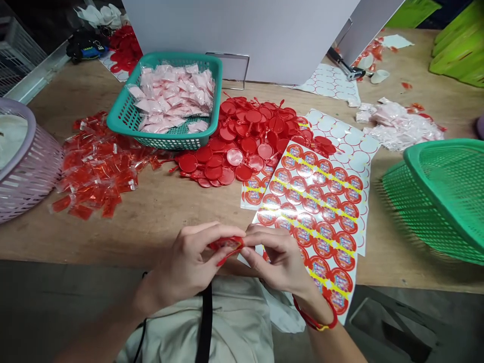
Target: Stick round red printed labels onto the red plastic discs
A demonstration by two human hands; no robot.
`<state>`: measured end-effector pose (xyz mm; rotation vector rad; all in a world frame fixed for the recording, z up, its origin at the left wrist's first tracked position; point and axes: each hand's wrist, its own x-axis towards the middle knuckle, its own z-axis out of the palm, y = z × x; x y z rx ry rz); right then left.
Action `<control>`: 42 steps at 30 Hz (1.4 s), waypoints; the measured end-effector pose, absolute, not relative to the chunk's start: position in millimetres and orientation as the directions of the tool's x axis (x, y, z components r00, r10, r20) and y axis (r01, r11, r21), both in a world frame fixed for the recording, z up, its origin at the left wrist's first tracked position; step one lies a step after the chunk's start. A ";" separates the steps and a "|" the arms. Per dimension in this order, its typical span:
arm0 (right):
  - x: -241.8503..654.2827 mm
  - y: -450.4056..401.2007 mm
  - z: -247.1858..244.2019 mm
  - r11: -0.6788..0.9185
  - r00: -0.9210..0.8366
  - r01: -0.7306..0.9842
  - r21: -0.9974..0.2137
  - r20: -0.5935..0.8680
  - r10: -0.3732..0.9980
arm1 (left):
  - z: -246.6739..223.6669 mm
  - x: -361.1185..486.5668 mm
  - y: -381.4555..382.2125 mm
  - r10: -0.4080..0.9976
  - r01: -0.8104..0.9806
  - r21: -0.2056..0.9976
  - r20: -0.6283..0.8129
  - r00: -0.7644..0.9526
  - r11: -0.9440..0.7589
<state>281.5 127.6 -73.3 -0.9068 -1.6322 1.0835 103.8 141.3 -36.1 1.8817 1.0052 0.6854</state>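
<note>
at front edge of brown wooden table (151, 217): left hand (194, 257) and right hand (276, 254) pinch small red plastic piece (230, 244); grey floor (56, 307) below.

Bare tabletop (151, 222) opens at near left; the red disc pile (245, 136) blocks the far middle.

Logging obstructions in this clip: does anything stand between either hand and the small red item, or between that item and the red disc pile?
Nothing visible does. The left hand and right hand have fingertips on the small red item, and no obstacle shows toward the red disc pile.
</note>
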 end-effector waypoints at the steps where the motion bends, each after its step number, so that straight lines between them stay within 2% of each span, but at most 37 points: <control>1: 281.4 127.3 -74.2 0.340 -0.268 0.084 -0.937 0.307 0.913 | -33.4 102.2 142.1 0.827 0.379 0.875 0.043 0.560 -0.302; 4: 280.0 126.9 -75.6 0.352 -0.255 0.127 -0.927 0.312 0.915 | -28.8 101.8 143.3 0.801 0.409 0.858 0.005 0.598 -0.311; 10: 276.8 126.4 -73.9 0.374 -0.270 0.197 -0.906 0.316 0.909 | -39.5 110.8 139.8 0.897 0.424 0.860 0.083 0.433 -0.284; 17: 265.6 124.9 -75.0 0.370 -0.242 0.234 -0.899 0.314 0.918 | -41.8 117.8 135.8 0.917 0.432 0.864 0.080 0.391 -0.259; 19: 267.0 127.2 -74.8 0.352 -0.240 0.291 -0.890 0.288 0.927 | -44.4 116.4 136.6 0.920 0.466 0.847 0.063 0.387 -0.254; 21: 278.7 128.2 -73.5 0.318 -0.233 0.394 -0.863 0.241 0.942 | -51.0 107.1 142.5 0.928 0.550 0.808 -0.011 0.371 -0.210; 24: 311.9 118.0 -71.4 0.282 -0.158 0.601 -0.747 0.235 0.959 | -65.7 79.0 163.1 0.940 0.744 0.657 -0.166 0.299 -0.121; 27: 337.6 89.8 -75.7 0.346 -0.249 0.781 -0.519 0.249 0.936 | -76.4 54.2 184.5 0.948 0.851 0.483 -0.120 0.295 -0.204; 29: 340.1 68.6 -84.1 0.375 -0.310 0.859 -0.349 0.230 0.923 | -75.8 52.4 185.5 0.957 0.861 0.451 -0.050 0.286 -0.234; 31: 334.8 52.9 -93.8 0.357 -0.292 0.896 -0.266 0.254 0.922 | -69.7 65.0 170.0 0.957 0.815 0.543 -0.067 0.281 -0.201; 33: 328.9 44.6 -100.1 0.341 -0.252 0.886 -0.314 0.293 0.922 | -64.0 88.4 141.4 0.893 0.677 0.729 -0.235 0.383 -0.098; 35: 326.6 41.5 -100.6 0.356 -0.232 0.831 -0.427 0.314 0.920 | -64.2 116.5 109.7 0.662 0.492 0.854 -0.468 0.585 0.169; 36: 326.9 40.8 -99.1 0.370 -0.234 0.799 -0.474 0.322 0.917 | -67.0 130.3 96.1 0.569 0.403 0.847 -0.532 0.627 0.348; 38: 329.2 39.4 -94.2 0.395 -0.251 0.747 -0.535 0.324 0.912 | -76.3 154.0 78.2 0.515 0.209 0.768 -0.578 0.633 0.605; 40: 331.8 37.9 -89.8 0.391 -0.272 0.714 -0.580 0.284 0.919 | -86.4 169.9 72.5 0.561 0.061 0.691 -0.632 0.535 0.720; 42: 333.2 37.6 -87.3 0.342 -0.260 0.686 -0.643 0.222 0.940 | -94.1 177.2 74.0 0.603 0.014 0.677 -0.664 0.443 0.736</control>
